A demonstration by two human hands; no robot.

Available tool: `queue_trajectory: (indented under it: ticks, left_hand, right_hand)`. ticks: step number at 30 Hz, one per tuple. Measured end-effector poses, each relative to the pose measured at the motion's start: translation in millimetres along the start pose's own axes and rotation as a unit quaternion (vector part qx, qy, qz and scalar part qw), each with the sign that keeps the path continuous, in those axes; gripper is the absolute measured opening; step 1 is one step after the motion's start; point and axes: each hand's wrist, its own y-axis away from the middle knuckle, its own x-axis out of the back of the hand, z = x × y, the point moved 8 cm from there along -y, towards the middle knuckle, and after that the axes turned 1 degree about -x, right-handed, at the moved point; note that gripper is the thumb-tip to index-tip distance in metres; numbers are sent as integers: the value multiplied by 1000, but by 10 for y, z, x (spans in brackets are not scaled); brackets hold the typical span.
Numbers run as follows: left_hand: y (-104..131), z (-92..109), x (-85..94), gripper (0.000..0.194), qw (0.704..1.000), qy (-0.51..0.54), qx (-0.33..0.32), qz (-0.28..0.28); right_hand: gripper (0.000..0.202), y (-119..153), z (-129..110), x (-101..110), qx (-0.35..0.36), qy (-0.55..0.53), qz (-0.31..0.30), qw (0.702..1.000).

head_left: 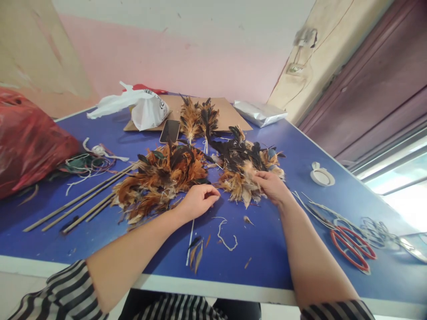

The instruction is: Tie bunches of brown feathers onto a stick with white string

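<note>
My right hand (272,186) is closed on a pale fluffy feather (248,170) at the near edge of the right pile of feathers (238,155), which is black, tan and cream. Over the blue tabletop, my left hand (199,201) is held with thumb and fingertips together; whatever may be between them is too small to make out. Right beside it lies the left pile of feathers (167,173), rust-brown and black. Two tied feather bundles (191,118) stand out behind the piles. A loose white string (225,235) and a few stray feathers (197,254) lie nearer to me.
Thin sticks (83,195) and tangled string (88,163) lie left, by a red plastic bag (30,142). Red-handled scissors (352,246) and a white tape roll (322,176) are right. A phone (170,131), white bag (148,111), cardboard (230,113) and silver packet (260,113) are behind.
</note>
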Motion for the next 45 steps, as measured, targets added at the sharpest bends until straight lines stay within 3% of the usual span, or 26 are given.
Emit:
queue_trajectory:
  ticks: [3,7,9,12,15,17,20,23,26,29,31,33,36,39,42,45]
  left_hand:
    - [-5,-36,-17,15,998,53,42,0]
    - [-14,-92,-57,19,991,111,75,-3]
    - [-16,-50,-40,26,993,107,41,6]
    - [21,152,-5,37,996,28,-83,12]
    - [91,324,-57,40,980,-69,-183,-19]
    - [101,337,-81,40,974,-101,-201,-29]
    - [38,207,-40,35,982,-91,-166,-3]
    - [-47,-13,61,32,991,-57,-103,56]
    - [-67,-94,154,31,990,-32,-87,105]
    - [-1,73,234,29,980,-33,-137,141]
    - [64,255,216,31,969,-71,-195,134]
    - [108,368,145,36,958,-121,-237,107]
    - [101,331,55,44,950,-185,-237,80]
    - [74,265,57,49,944,-231,-215,91]
    - [109,381,85,52,927,-261,-244,117]
    - [144,507,19,52,908,-292,-283,101]
  right_hand:
    - [25,36,-15,-137,-25,-115,-62,991]
    - [26,52,-11,-284,-41,-191,-94,976]
    - [25,52,14,-378,-46,-192,-112,974]
    - [22,68,46,-533,-55,-180,-148,971]
    - [24,103,31,-620,-60,-159,-160,972]
    - [30,123,-16,-621,-52,-146,-151,976]
    - [40,130,-88,-552,-29,-124,-123,984]
    - [39,98,-118,-343,0,-42,-39,998]
    - [24,96,-151,-156,18,134,15,991]
    - [27,145,-225,-160,46,317,-18,947]
    - [35,200,-260,-258,61,387,-55,918]
    - [40,248,-264,-384,62,431,-74,897]
    - [43,274,-247,-523,51,503,-35,862]
    - [26,259,-197,-595,39,551,2,833]
    - [12,227,-154,-651,61,540,-31,839]
    - [10,217,-174,-620,85,504,-72,857]
